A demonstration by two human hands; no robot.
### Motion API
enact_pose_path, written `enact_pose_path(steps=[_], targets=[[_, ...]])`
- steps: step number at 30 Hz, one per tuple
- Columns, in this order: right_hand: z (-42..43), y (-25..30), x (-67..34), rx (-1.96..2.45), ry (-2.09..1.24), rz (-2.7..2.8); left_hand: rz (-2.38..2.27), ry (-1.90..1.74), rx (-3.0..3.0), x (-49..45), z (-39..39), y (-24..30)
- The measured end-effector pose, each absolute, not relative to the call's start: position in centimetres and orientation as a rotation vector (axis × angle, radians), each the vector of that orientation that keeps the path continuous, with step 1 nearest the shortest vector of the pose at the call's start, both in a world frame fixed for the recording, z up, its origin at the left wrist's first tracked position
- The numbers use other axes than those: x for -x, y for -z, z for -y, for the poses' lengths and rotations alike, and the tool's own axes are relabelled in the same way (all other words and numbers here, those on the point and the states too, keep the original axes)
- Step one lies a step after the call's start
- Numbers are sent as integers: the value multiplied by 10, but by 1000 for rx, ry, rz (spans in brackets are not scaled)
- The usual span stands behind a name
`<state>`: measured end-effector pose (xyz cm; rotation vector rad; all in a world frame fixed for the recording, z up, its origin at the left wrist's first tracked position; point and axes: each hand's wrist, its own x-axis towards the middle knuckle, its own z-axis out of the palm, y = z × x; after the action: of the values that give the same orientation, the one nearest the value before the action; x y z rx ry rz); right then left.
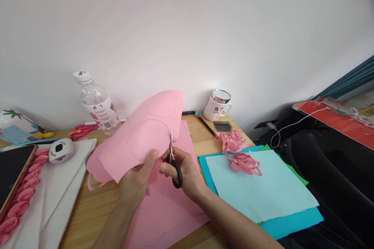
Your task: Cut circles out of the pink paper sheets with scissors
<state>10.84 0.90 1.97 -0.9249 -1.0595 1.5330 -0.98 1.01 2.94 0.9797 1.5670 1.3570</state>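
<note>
My left hand (140,179) grips the lower edge of a pink paper sheet (140,136), its thumb on top and the other fingers hidden underneath. Drawn circles mark the sheet, which bends upward and to the left. In my right hand (184,167) is a pair of black-handled scissors (171,151), fingers wrapped round the handles. The blades point up at the sheet's right edge, close beside a circle's outline. Beneath both hands lies another pink sheet (175,221) with faint drawn circles.
Pink paper scraps (245,163) rest on light blue paper (263,190) at right. Behind stand a white mug (214,107) and a plastic bottle (99,105). Rolled pink paper pieces (26,194), a phone (13,171), a small white device (61,149) and pink scissors (83,129) lie left.
</note>
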Motion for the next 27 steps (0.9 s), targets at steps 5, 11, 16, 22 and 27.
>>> enact_pose_path(steps=[5,11,16,22,27], targets=[[-11,-19,-111,897,-1545,1094,-1610,-1198,-928,15,-14,-32],[-12,-20,-112,892,-1551,1118,-1603,-1151,-913,17,-14,-28],[-13,-19,-113,890,-1546,1138,-1584,-1162,-905,14,-11,-31],[-14,-18,-114,911,-1529,1166,-1630,-1243,-901,9,-8,-38],[-13,-19,-114,930,-1522,1153,-1652,-1204,-928,8,-8,-40]])
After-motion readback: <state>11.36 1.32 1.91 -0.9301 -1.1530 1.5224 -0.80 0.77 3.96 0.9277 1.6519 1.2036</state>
